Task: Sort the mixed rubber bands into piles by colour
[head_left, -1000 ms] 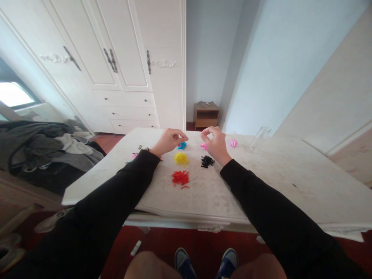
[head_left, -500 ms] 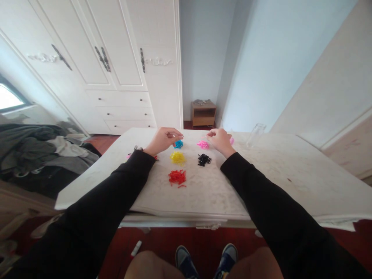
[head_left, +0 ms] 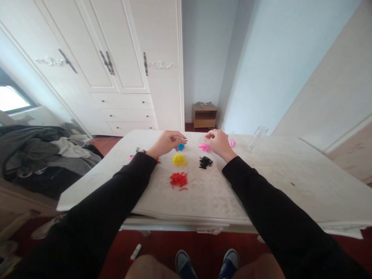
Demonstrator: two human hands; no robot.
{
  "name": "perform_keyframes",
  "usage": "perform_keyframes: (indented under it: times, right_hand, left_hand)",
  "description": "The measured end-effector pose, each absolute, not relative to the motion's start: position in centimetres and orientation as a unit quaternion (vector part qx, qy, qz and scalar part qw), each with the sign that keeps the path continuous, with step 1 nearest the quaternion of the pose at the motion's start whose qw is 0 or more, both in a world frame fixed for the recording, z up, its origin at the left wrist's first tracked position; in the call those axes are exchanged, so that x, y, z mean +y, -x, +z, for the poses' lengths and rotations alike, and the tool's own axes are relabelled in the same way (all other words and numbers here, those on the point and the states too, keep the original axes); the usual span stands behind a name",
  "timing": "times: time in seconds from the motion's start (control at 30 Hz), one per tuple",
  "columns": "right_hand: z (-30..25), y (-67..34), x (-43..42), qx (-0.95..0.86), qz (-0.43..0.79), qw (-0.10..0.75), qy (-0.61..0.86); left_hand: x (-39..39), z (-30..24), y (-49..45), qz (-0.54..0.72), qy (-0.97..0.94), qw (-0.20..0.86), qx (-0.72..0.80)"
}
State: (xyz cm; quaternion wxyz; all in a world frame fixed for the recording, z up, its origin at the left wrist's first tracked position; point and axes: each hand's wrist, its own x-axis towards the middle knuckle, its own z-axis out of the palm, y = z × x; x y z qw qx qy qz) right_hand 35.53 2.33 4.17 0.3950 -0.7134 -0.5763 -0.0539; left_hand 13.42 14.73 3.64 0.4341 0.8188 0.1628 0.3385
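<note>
My left hand (head_left: 167, 143) is above the far side of the table, thumb and finger pinched on a small dark piece (head_left: 186, 140). Just under its fingertips lies a pile of small blue strips (head_left: 181, 147), partly covered. Across from it, my right hand (head_left: 218, 141) has its fingertips closed beside a pink pile (head_left: 204, 147); whatever they hold is too small to make out. Nearer to me are a yellow pile (head_left: 179, 160), a black pile (head_left: 205, 162) and a red pile (head_left: 178, 179) of small strips.
A clear glass bottle (head_left: 257, 138) lies tilted or leaning at the back right of the white table (head_left: 279, 186), with a pink item (head_left: 232, 143) near it. Small mixed items (head_left: 137, 151) sit behind my left wrist. Clothes (head_left: 46, 151) are heaped left of the table.
The view has tilted slightly, so the table and piles sit a little lower. My left fingers have spread a little and the dark piece shows more plainly at their tips.
</note>
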Motion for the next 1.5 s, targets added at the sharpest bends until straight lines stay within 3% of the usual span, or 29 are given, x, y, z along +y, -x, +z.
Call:
perform_keyframes:
  times: [0.27,0.5,0.87,1.13,1.5]
  right_hand:
    - [4.0,-32.3,2.2,-0.733,-0.031,0.391,0.556]
    - [3.8,-32.1,2.3,-0.747,-0.04,0.39,0.537]
    - [4.0,-32.5,2.2,-0.713,-0.058,0.411,0.566]
    - [4.1,-32.0,2.1,-0.711,-0.05,0.407,0.571]
    - [5.9,-33.7,1.5,-0.57,-0.111,0.55,0.6]
  left_hand:
    - [14.1,3.7,-13.5,0.307,-0.825,0.454,0.137]
    - [13.8,3.7,-13.7,0.292,-0.81,0.493,0.123]
    - [13.7,3.8,-13.5,0.305,-0.854,0.395,0.149]
    - [13.6,3.8,-13.7,0.304,-0.854,0.395,0.149]
    - [14.7,4.3,-13.3,0.362,-0.84,0.372,0.157]
